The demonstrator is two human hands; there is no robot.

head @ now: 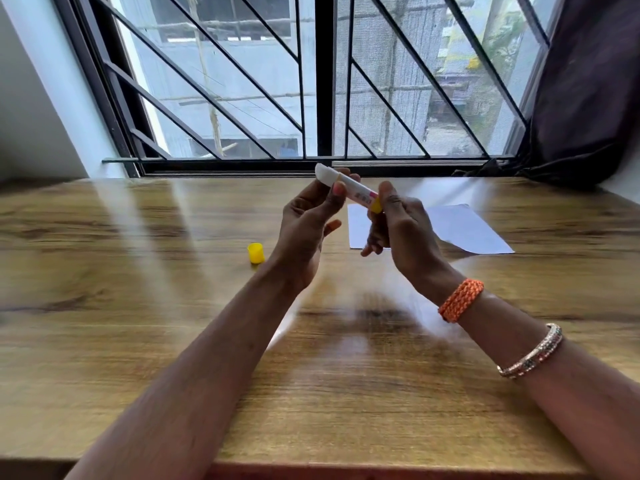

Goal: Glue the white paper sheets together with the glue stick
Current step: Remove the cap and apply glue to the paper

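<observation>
Both hands hold an uncapped glue stick above the wooden table. It lies tilted, its white glue end up and to the left, its yellow base down and to the right. My left hand pinches the upper part with thumb and fingers. My right hand grips the yellow base. The yellow cap stands on the table to the left of my left hand. White paper sheets lie flat on the table behind my right hand, partly hidden by it.
A barred window runs along the table's far edge. A dark curtain hangs at the far right and rests on the table corner. The table's front edge is close to me. An orange band and a bangle sit on my right wrist.
</observation>
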